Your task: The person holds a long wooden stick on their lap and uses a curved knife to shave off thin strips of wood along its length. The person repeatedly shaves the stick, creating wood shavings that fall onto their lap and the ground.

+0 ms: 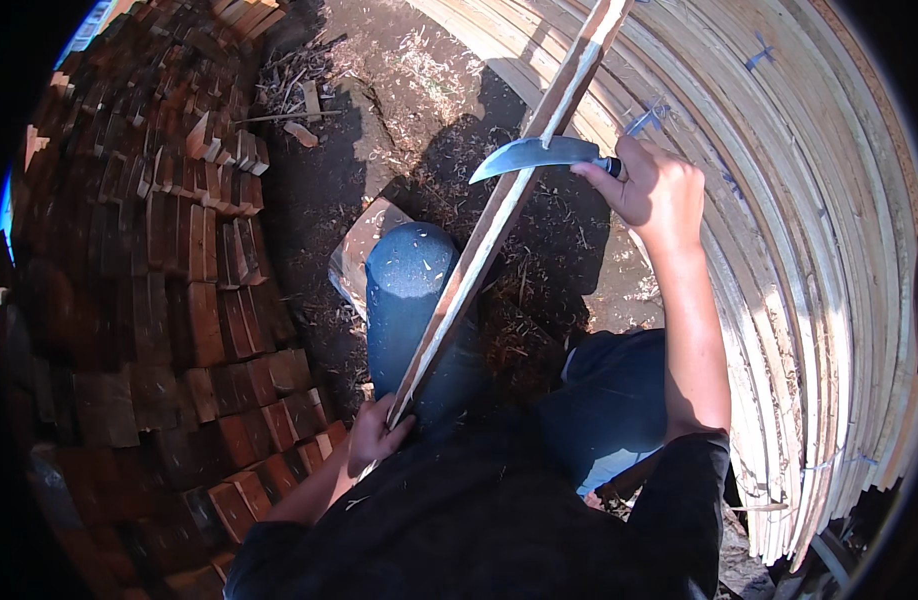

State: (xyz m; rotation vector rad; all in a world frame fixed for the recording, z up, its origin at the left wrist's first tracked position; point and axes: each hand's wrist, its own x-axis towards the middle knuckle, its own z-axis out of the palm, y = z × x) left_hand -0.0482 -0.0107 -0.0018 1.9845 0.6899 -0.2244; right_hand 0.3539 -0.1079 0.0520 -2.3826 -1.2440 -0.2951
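Note:
A long, narrow wooden strip (486, 240) slants from my lap up to the top edge of the view. It has brown bark-like sides and a pale band along its face. My left hand (377, 437) is closed around its lower end, close to my body. In my right hand (661, 190), gripped by its dark handle, is a knife (535, 156) with a broad curved blade. The blade lies across the strip's upper part, its tip pointing left. Most of the handle is hidden inside my fist.
Stacked brown wood pieces (204, 320) fill the left side. Along the right curves a big pile of long pale wooden strips (829, 230) with blue ties. Shavings litter the dirt ground (419, 75). Beside my bent knee (412, 262) sits a wooden block (354, 250).

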